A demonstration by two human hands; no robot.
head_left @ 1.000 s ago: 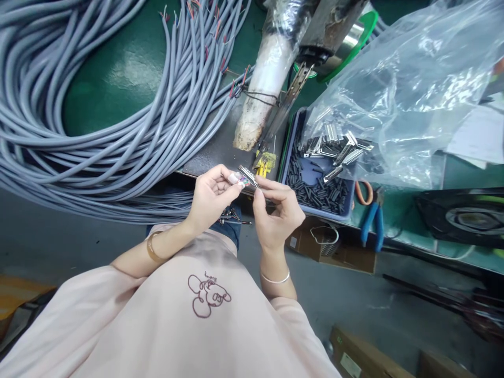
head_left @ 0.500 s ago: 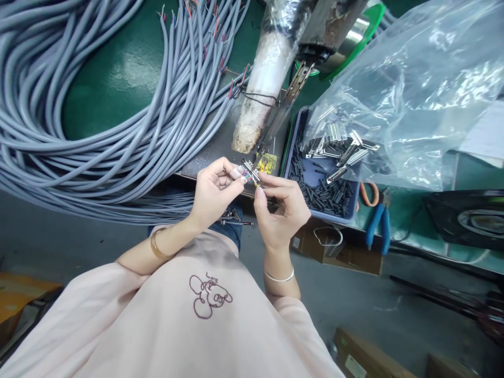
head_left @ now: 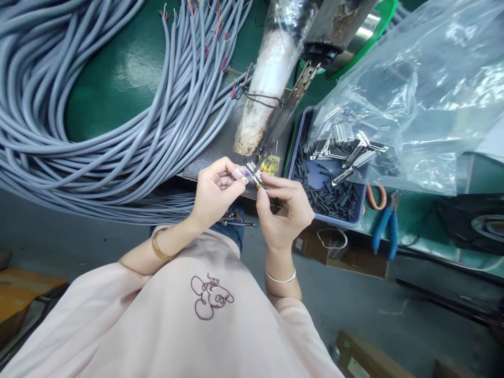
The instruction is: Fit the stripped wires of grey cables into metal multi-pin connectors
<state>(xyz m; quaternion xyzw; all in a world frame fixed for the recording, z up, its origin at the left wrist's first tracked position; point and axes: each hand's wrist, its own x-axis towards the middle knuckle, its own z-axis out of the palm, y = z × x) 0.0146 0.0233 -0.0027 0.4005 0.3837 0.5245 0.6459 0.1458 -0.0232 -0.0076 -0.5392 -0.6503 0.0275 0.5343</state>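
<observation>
My left hand [head_left: 218, 189] is closed in a pinch on thin coloured wires [head_left: 247, 175] at one side of a small metal multi-pin connector [head_left: 252, 171]. At the connector's other end, my right hand [head_left: 285, 207] pinches a thin yellow wire [head_left: 260, 185], its index fingertip close against the connector. The fingertips partly cover both wires and connector. Directly above the connector comes down the dark tip of a soldering iron [head_left: 289, 105], fixed over the bench. A yellow pad [head_left: 271, 165] lies just behind.
Grey cables [head_left: 157, 126] with stripped ends cover the left side. A white wrapped rod [head_left: 262, 89] hangs beside the iron. To the right are a blue bin [head_left: 356, 218] of black tubes and connectors, a plastic bag [head_left: 413, 100], blue-handled cutters [head_left: 386, 231] and a green-rimmed solder spool [head_left: 370, 39].
The view has shifted slightly, so the bench things sit a little further right. Both hands keep their pinch, and my right fingertips have moved slightly at the connector's end.
</observation>
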